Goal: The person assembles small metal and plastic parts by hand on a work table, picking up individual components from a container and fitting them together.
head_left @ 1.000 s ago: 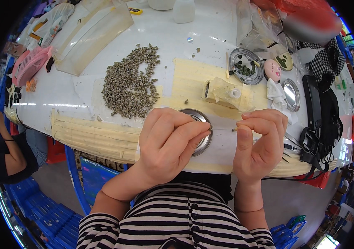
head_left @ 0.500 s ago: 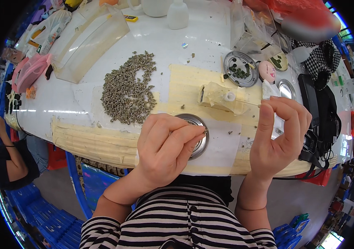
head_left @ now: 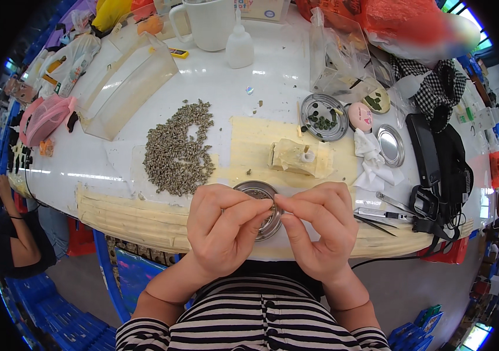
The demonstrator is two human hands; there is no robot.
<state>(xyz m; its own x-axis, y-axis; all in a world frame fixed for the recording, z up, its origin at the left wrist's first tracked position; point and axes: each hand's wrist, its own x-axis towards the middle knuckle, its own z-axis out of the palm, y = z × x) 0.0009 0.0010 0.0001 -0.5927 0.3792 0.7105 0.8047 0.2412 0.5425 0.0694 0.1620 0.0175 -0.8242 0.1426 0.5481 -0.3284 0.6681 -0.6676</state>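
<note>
My left hand [head_left: 219,229] is closed in a pinch, its thumb and fingertips over a round metal dish [head_left: 259,186]. Whatever lies between those fingertips is too small to make out. My right hand [head_left: 323,228] meets it from the right, fingers bent and index tip almost touching the left fingertips; any thing it holds is hidden. Beyond my left hand spreads a pile of small grey metal pieces [head_left: 174,153]. A small block wrapped in yellowish tape [head_left: 289,158], with a white tube stub on top, stands past the dish.
Beyond the block sits a metal dish of dark green bits [head_left: 300,120]. To the right are a round lid [head_left: 391,146], crumpled tissue [head_left: 372,161], tweezers [head_left: 378,225] and a black bag [head_left: 445,158]. A clear tray [head_left: 126,88] and white bottle [head_left: 239,47] stand farther back. Another person's arm [head_left: 18,225] shows at left.
My right hand has come left and down from beside the taped block to meet my left hand over the dish. The left hand stays pinched, slightly lower. The view has shifted.
</note>
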